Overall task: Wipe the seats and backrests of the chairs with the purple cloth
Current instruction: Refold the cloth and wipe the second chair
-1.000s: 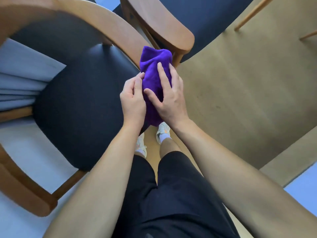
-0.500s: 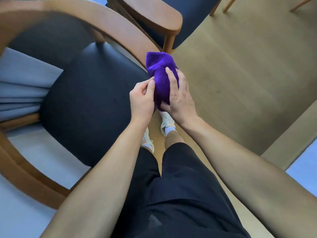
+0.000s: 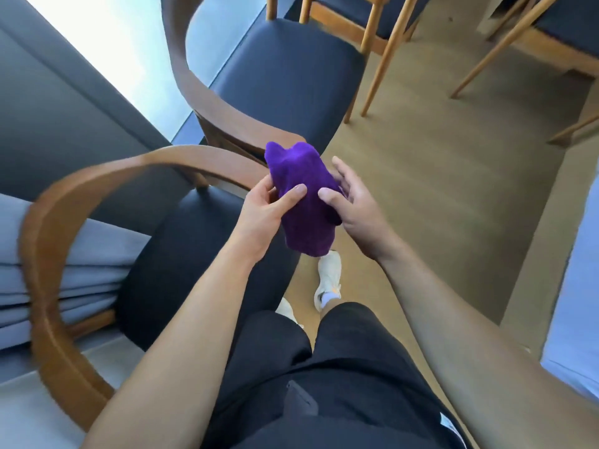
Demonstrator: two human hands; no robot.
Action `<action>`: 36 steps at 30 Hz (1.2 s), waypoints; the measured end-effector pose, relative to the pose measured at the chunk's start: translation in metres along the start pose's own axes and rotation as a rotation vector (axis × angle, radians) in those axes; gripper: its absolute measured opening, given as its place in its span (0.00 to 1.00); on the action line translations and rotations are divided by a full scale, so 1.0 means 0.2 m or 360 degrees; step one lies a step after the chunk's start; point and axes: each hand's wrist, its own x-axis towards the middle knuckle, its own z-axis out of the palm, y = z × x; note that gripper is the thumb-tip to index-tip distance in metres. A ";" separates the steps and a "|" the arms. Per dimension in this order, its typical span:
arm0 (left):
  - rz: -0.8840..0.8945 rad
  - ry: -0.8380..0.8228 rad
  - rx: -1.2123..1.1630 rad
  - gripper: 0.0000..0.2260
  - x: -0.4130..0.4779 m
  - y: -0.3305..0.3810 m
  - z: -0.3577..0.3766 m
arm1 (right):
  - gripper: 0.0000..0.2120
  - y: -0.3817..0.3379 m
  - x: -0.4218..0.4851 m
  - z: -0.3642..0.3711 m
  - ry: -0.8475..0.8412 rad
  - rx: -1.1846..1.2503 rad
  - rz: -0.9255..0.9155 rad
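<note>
Purple cloth up in the air, bunched into a lump between 2 hands, held over the front edge of the near chair and clear of its dark seat and curved wooden backrest. Now the left hand grips it, thumb pressed on top and fingers curled behind, while the right hand cups the other side, fingers loosely spread, thumb laid on the fabric. Just beyond sits the 2nd chair, pale wooden floor to its right.
</note>
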 end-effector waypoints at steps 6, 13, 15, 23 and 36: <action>0.0239 0.0020 0.0237 0.14 0.01 0.36 0.04 | 0.14 -0.31 0.02 -0.05 0.0049 -0.0038 -0.0128; 0.0522 0.0329 0.0595 0.05 0.14 0.70 0.15 | 0.17 -0.60 0.19 -0.21 -0.0051 -0.0159 -0.0358; 0.0584 0.0399 0.0731 0.07 0.20 0.76 0.21 | 0.14 -0.67 0.24 -0.28 -0.0107 -0.0221 -0.0389; 0.0536 0.0377 0.0902 0.09 0.43 0.89 0.57 | 0.22 -0.87 0.43 -0.69 -0.0002 -0.0447 -0.0533; 0.0439 0.0538 0.1027 0.21 0.68 0.94 0.97 | 0.13 -0.94 0.52 -1.19 -0.0240 -0.0504 -0.0641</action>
